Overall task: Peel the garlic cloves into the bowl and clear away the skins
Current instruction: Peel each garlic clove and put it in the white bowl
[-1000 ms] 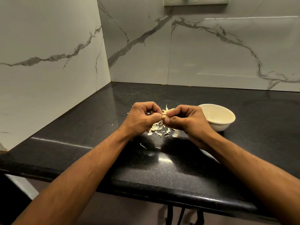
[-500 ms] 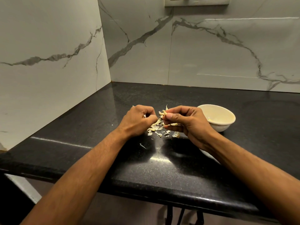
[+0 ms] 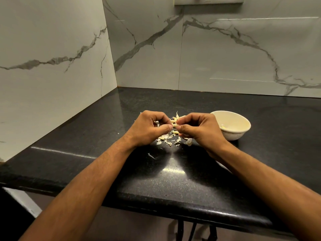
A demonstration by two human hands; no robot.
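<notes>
From the head camera we look down at a black speckled countertop [image 3: 173,185] set into a corner of white marble-veined wall tiles [image 3: 225,54]. Our left hand [image 3: 147,128] and right hand [image 3: 199,130] meet above the middle of the counter, both with fingers curled in; between their thumbs and fingertips we pinch one small pale garlic clove [image 3: 175,125], each hand gripping an end of it. Beneath and just behind the hands lies a loose scatter of papery garlic skins [image 3: 167,139], mixed with a few pale pieces that may be cloves, though we cannot tell skins from cloves in every case. One thin sliver of skin [image 3: 151,156] sits apart, nearer to us. A cream bowl [image 3: 231,136] stands upright on the counter just beside our right hand, on its far right side; a small yellowish bit [image 3: 223,126] rests inside it near the left wall. A switch plate [image 3: 208,1] shows at the top edge.
</notes>
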